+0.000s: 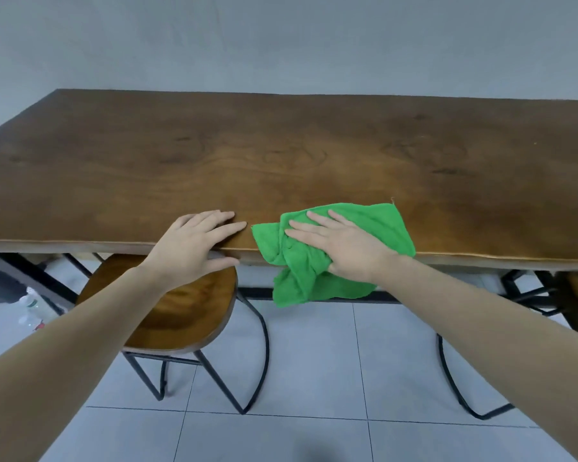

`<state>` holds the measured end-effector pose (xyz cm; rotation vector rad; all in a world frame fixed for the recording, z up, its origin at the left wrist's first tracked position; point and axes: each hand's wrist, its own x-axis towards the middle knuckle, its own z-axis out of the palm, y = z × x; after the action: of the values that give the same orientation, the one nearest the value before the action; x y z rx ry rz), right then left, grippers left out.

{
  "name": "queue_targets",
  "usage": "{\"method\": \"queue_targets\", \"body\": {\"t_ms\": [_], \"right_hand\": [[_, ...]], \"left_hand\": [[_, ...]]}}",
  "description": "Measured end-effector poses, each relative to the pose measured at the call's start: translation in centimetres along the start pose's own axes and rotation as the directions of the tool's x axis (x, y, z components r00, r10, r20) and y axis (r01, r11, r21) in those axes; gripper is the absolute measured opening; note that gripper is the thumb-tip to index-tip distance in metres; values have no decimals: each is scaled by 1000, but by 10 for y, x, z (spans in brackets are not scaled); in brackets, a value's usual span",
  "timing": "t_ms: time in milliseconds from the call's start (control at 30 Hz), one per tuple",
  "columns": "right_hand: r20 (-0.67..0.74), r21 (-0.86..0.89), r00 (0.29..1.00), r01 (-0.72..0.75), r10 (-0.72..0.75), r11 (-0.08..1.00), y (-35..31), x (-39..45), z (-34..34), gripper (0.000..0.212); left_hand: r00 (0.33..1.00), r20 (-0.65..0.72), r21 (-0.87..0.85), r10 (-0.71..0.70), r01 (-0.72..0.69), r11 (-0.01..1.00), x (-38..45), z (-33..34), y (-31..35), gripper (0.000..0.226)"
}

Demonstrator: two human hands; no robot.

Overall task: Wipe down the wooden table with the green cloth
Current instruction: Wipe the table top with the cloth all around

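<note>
A long dark wooden table (281,155) spans the view against a grey wall. The green cloth (381,225) lies crumpled at the table's near edge, right of centre, with part of it hanging down over the edge. My right hand (344,243) presses flat on the cloth, fingers spread and pointing left. My left hand (194,241) rests on the near edge just left of the cloth, fingers on the top and thumb under the edge. A small gap separates its fingertips from the cloth.
A wooden stool (167,311) with a black metal frame stands under the table below my left hand. Another black stool frame (461,388) is at the right. Plastic bottles (30,308) lie on the tiled floor at the left.
</note>
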<state>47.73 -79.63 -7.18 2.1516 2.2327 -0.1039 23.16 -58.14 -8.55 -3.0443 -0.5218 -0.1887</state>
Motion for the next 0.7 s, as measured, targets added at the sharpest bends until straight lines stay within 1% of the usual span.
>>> {"method": "queue_targets", "body": {"t_ms": [67, 133, 267, 333, 400, 467, 567, 633, 700], "right_hand": [[10, -11, 1000, -27, 27, 1000, 8, -9, 2, 102], [27, -38, 991, -131, 132, 991, 16, -20, 5, 108], [32, -1, 919, -394, 394, 919, 27, -35, 4, 113], [21, 0, 887, -461, 461, 888, 22, -29, 5, 114], [13, -3, 868, -497, 497, 868, 11, -16, 8, 118], [11, 1, 866, -501, 501, 866, -3, 2, 8, 121], [18, 1, 885, -466, 466, 885, -28, 35, 4, 123], [25, -8, 912, -408, 408, 913, -50, 64, 1, 123], [28, -11, 950, -310, 310, 951, -73, 96, -1, 119]], "left_hand": [[1000, 0, -5, 15, -15, 1000, -6, -1, -17, 70], [1000, -1, -1, 27, -27, 1000, -13, -2, -32, 70], [1000, -2, 10, 16, -16, 1000, -25, -2, -61, 71], [1000, -6, 4, 6, -6, 1000, -31, -1, -73, 71], [1000, -20, 1, -5, 5, 1000, -37, 0, -83, 71], [999, -36, 5, -17, 18, 1000, -42, 0, -93, 71], [999, -31, 5, -24, 24, 1000, -46, 1, -107, 72], [999, -20, -4, -25, 25, 1000, -47, 1, -112, 74], [999, -11, -14, -36, 36, 999, -47, 0, -117, 76]]}}
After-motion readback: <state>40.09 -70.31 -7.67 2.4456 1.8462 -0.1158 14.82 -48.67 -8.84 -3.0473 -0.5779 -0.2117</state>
